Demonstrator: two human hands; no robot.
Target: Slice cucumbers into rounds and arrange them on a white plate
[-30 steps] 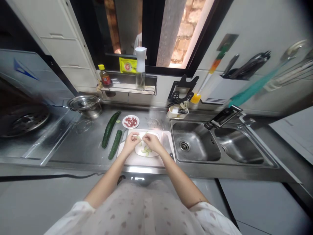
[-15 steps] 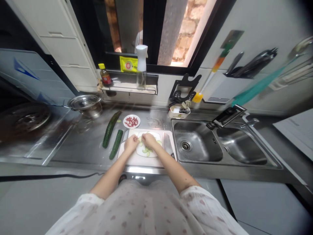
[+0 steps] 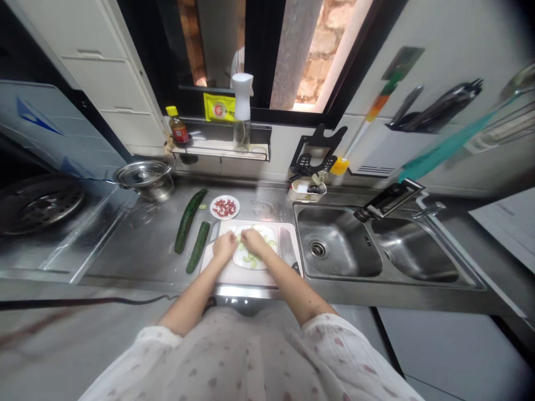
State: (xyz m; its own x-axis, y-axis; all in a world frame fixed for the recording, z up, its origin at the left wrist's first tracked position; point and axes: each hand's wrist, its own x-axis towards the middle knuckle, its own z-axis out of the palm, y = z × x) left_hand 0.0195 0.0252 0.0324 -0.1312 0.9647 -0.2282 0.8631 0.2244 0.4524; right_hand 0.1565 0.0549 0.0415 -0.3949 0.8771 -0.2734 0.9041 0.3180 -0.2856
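Lying on smooth white plate [image 3: 239, 259]: curved slices [image 3: 251, 259]; left hand [image 3: 225, 245], right hand [image 3: 253, 241] close.

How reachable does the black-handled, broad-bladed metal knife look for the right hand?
Probably yes: the knife, beside the right forearm on the pale rectangular cutting board, has nothing lying on it. The right hand, though, seems busy over the white squarish plate.

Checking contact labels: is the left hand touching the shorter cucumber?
Apart. The head view shows the pale cutting board between the left hand and the shorter cucumber.
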